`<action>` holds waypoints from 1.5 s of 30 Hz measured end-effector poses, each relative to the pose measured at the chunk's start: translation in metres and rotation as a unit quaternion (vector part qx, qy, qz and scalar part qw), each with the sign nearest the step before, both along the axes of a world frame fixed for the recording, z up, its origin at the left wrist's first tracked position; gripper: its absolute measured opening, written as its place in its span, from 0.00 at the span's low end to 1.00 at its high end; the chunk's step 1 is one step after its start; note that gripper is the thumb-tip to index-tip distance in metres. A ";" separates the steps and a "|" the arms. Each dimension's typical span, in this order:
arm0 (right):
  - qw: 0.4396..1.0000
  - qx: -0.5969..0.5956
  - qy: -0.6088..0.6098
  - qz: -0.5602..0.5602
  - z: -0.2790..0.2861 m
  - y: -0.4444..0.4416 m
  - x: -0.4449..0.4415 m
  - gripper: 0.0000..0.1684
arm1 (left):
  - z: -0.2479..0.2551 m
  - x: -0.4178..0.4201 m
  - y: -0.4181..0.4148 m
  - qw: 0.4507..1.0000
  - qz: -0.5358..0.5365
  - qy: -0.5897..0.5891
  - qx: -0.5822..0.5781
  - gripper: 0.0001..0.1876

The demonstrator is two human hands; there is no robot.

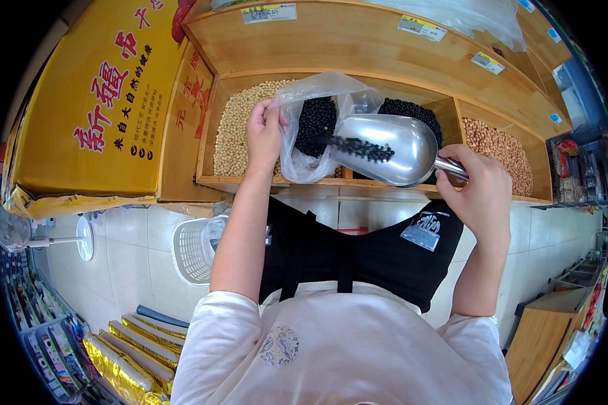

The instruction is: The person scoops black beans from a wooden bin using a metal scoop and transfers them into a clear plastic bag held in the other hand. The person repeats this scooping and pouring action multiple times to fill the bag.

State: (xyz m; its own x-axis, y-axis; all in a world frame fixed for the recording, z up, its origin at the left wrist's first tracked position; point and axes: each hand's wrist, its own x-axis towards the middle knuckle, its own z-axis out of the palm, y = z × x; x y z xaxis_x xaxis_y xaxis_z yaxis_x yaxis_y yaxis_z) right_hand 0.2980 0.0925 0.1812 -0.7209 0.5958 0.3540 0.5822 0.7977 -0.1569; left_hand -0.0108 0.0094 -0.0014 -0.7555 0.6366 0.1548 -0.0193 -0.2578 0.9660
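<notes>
My left hand (pixel 264 134) pinches the rim of a clear plastic bag (pixel 311 172), which hangs with its mouth open over a wooden bin. Inside the bag lies a heap of black beans (pixel 315 124). My right hand (pixel 479 185) grips the handle of a shiny metal scoop (pixel 413 144). The scoop's lip is at the bag's mouth, and a streak of black beans (pixel 367 149) runs along its bowl towards the bag. Behind the scoop, more black beans (pixel 410 110) fill the middle compartment, partly hidden by bag and scoop.
Pale yellow soybeans (pixel 233 134) fill the left compartment; pinkish-brown kernels, apparently peanuts (pixel 499 157), fill the right one. A raised wooden shelf (pixel 334 43) with price tags runs behind. At left stands a big yellow carton (pixel 101 111). A white plastic basket (pixel 190 253) sits on the floor.
</notes>
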 end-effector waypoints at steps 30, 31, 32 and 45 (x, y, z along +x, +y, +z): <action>0.978 -0.116 -0.095 -0.146 -0.073 0.071 0.045 0.12 | 0.004 0.002 0.000 1.000 0.001 0.000 -0.010 0.06; 0.978 -0.120 -0.102 -0.140 -0.082 0.073 0.042 0.12 | 0.005 0.003 0.000 1.000 0.001 0.002 -0.013 0.06; 0.975 -0.137 -0.105 -0.139 -0.092 0.076 0.039 0.12 | 0.006 0.004 0.000 1.000 0.002 0.004 -0.016 0.06; 0.937 -0.328 0.047 -0.113 -0.160 0.086 0.024 0.14 | 0.002 0.002 0.000 1.000 0.002 0.003 -0.022 0.07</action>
State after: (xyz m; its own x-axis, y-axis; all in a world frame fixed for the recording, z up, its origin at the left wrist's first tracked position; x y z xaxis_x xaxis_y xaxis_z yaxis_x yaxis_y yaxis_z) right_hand 0.3221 0.1781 0.0214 -0.5347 0.8406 -0.0867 0.6838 0.3701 -0.6288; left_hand -0.0091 0.0094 0.0005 -0.7570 0.6398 0.1325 -0.0117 -0.2159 0.9763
